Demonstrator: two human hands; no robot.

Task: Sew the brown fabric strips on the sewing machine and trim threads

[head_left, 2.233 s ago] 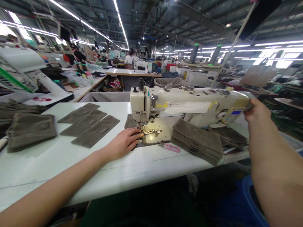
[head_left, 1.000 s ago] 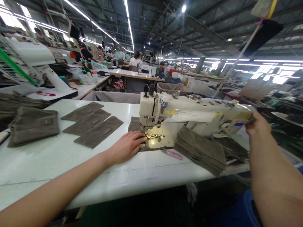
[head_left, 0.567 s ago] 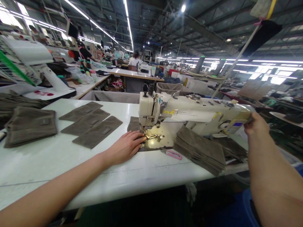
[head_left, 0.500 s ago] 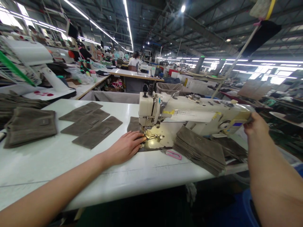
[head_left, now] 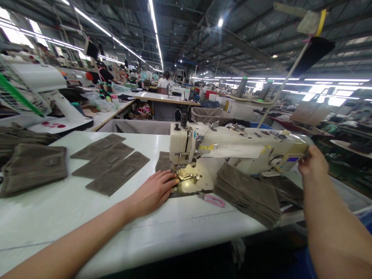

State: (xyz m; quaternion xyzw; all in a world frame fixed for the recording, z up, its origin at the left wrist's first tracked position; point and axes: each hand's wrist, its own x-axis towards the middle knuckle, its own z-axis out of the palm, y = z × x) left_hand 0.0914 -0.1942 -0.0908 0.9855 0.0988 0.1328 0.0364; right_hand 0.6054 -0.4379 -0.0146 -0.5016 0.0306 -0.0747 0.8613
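Flattened, fingers together and extended, the left hand [head_left: 157,190] is pressed on a grey-brown suede-like fabric piece [head_left: 163,162] lying on the bed of a cream industrial sewing machine [head_left: 232,145], fingertips just beside the lit presser foot [head_left: 186,177]. The right hand [head_left: 313,162] is held against the machine's right end, apparently at the handwheel; whether its fingers are closed cannot be told. Pink-handled thread snips [head_left: 213,199] are laid just right of the piece, beside a stack of matching fabric pieces [head_left: 247,190]. Three more pieces [head_left: 116,174] are spread on the white table [head_left: 58,217] to the left.

One head-worn camera looks forward and down across the table [head_left: 43,221] at the nearby sewing machine [head_left: 232,147].
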